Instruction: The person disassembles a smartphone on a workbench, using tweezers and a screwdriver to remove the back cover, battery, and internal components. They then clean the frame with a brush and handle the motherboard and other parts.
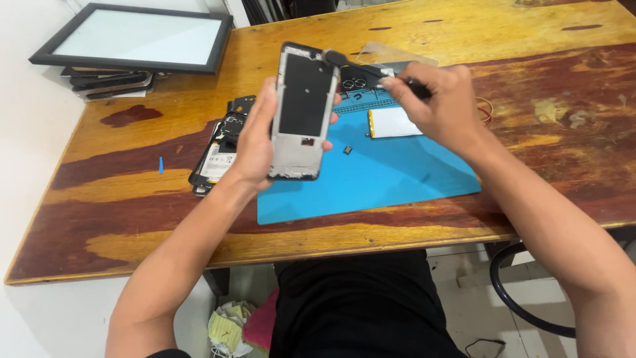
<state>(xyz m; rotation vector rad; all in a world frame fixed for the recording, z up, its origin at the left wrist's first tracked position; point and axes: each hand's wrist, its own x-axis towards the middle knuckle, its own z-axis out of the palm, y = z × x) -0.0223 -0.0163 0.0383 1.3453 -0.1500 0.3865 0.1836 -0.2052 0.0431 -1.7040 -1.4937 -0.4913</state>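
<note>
Underneath, blue mat (397,179) on wooden table (132,192) (streaky).

Left hand (255,142) gripping phone frame (301,111) (upright), right hand (440,99) holding black tool (358,65), blue mat (377,176) beneath

Your left hand (255,142) is raised, fingers (334,99) wrapped from behind in a firm clasp. Your right hand (440,99) sits just beside them, fingers pinched closed, forearms angling inward.
</note>
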